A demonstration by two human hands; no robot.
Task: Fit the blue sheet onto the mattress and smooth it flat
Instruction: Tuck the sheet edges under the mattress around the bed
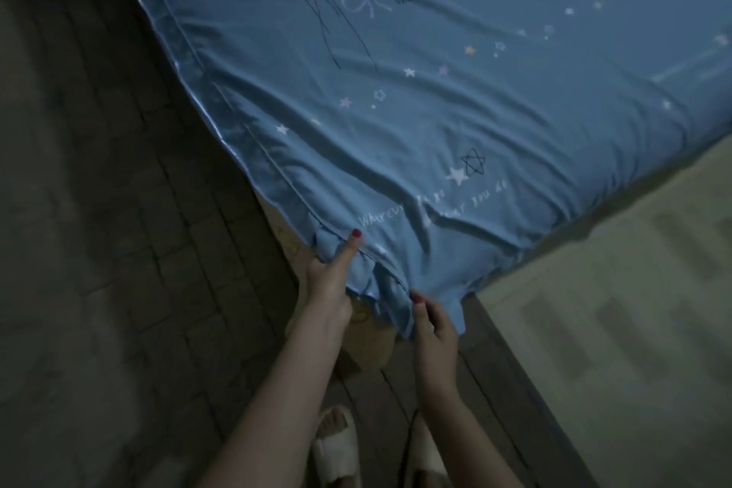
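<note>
The blue sheet (416, 123) covers the mattress across the upper and centre part of the frame, printed with stars, flowers and script, and still creased in long folds running toward its near corner. That corner sits low in the middle of the frame, where the cloth bunches and hangs over the edge.

The left hand (330, 275) grips the bunched hem at the corner's left side, thumb laid up along the cloth, the other fingers tucked beneath it. The right hand (431, 333) is just to the right, lower, its thumb on the hanging fold and its fingers curled behind it; it seems to pinch the cloth, though the dim light makes this hard to confirm.

A shiny trim runs along the sheet's left edge. Dark tiled floor (99, 230) fills the left of the frame. Pale slippers (336, 448) show at the bottom centre.
</note>
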